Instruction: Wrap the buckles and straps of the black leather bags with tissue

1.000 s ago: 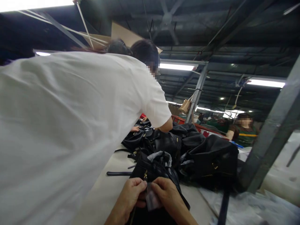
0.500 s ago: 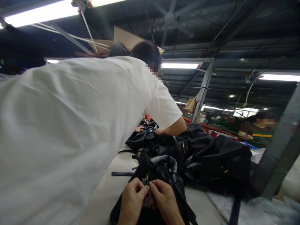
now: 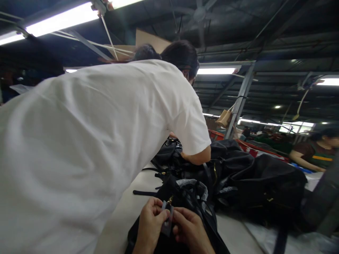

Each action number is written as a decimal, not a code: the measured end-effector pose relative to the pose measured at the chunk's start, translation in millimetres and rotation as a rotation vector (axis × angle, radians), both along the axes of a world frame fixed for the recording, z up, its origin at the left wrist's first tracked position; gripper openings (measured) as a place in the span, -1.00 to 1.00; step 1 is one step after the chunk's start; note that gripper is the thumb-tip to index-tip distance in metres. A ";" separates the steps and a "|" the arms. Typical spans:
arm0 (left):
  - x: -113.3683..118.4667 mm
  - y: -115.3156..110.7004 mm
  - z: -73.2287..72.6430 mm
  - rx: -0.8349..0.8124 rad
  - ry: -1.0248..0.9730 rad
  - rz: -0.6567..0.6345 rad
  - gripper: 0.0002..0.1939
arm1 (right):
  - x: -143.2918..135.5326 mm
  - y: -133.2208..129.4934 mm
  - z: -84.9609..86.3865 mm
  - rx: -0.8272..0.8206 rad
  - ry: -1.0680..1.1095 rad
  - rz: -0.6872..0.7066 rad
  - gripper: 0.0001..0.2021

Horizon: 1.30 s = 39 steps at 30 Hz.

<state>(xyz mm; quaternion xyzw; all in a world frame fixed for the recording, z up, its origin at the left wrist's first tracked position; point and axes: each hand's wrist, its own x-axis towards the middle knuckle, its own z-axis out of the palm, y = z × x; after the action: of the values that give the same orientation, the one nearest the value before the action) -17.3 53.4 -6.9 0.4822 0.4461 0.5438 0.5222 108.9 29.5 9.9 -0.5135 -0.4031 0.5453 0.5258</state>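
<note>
Low in the middle, my left hand [image 3: 150, 223] pinches a small grey translucent piece [image 3: 167, 221] between thumb and fingers. My right hand [image 3: 191, 229] closes its thumb and finger on the right edge of the same piece. A gold clasp [image 3: 170, 200] sits at the top of the piece, over a black bag [image 3: 169, 187] lying beneath both hands. Clear plastic [image 3: 202, 187] shows on that bag, just beyond my hands.
A person in a white shirt [image 3: 106, 127] leans across the left, an arm reaching into piled black bags [image 3: 259, 176]. The pale table [image 3: 132, 208] shows beneath. Plastic sheeting [image 3: 291, 241] lies at lower right, near a metal post [image 3: 323, 204]. Another person [image 3: 312, 151] is at far right.
The view has shifted, so the surroundings sit differently in it. More of the small grey piece now shows between my fingers, and my right hand has turned slightly.
</note>
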 end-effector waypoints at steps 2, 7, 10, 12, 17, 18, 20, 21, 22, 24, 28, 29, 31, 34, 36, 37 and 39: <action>-0.7 -0.2 1.6 0.000 0.011 -0.013 -0.81 | -2.1 2.6 -3.1 0.028 -0.058 0.005 -0.45; -2.0 3.4 3.8 0.023 0.061 -0.035 -0.83 | -10.2 7.8 -8.5 0.066 -0.052 -0.024 -0.32; -2.2 4.2 5.3 0.051 0.111 -0.033 -0.85 | -16.9 8.6 -6.7 0.052 -0.034 -0.095 -0.32; -1.9 3.9 7.1 0.073 0.161 -0.019 -0.81 | -20.6 9.3 -5.3 0.058 -0.033 -0.125 -0.34; -2.2 4.3 15.1 0.128 0.314 0.074 -0.74 | -24.6 14.4 -7.5 0.087 -0.025 -0.158 -0.30; -2.5 4.7 17.2 0.137 0.339 0.082 -0.74 | -24.8 15.4 -8.3 0.088 -0.017 -0.165 -0.29; -3.0 5.5 21.3 0.146 0.378 0.087 -0.72 | -25.6 16.9 -8.9 0.088 -0.002 -0.178 -0.27; -3.1 5.6 23.0 0.147 0.392 0.087 -0.71 | -26.1 17.1 -8.8 0.086 0.004 -0.182 -0.28; -3.0 5.5 24.2 0.149 0.404 0.088 -0.71 | -26.8 17.1 -8.4 0.084 0.010 -0.187 -0.28; -2.5 4.3 25.1 0.155 0.421 0.095 -0.70 | -28.3 16.5 -7.0 0.083 0.015 -0.197 -0.30; -0.5 0.6 20.7 0.179 0.439 0.079 -0.77 | -30.4 15.4 -4.1 0.078 -0.021 -0.203 -0.34; 0.0 0.0 19.0 0.180 0.429 0.057 -0.80 | -30.4 15.4 -3.7 0.077 -0.026 -0.200 -0.34; 1.0 -0.4 16.3 0.176 0.401 0.019 -0.83 | -29.9 15.8 -3.4 0.070 -0.022 -0.194 -0.34; 2.8 -1.1 14.2 0.198 0.376 0.026 -0.81 | -28.2 16.6 -3.5 0.046 -0.006 -0.190 -0.36; 3.8 -2.4 12.6 0.258 0.375 0.046 -0.80 | -27.3 16.6 -3.1 0.027 0.010 -0.186 -0.40; 4.1 -3.2 11.1 0.295 0.377 0.054 -0.79 | -27.0 16.4 -2.5 0.017 0.020 -0.182 -0.42; 3.8 -4.2 6.4 0.374 0.393 0.067 -0.76 | -27.1 15.9 -1.1 -0.005 0.035 -0.172 -0.46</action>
<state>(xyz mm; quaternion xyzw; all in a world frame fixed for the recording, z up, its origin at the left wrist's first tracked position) -13.5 49.2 -0.5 0.6517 0.4465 0.5295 0.3092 81.8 45.4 8.8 -0.5379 -0.3470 0.5079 0.5764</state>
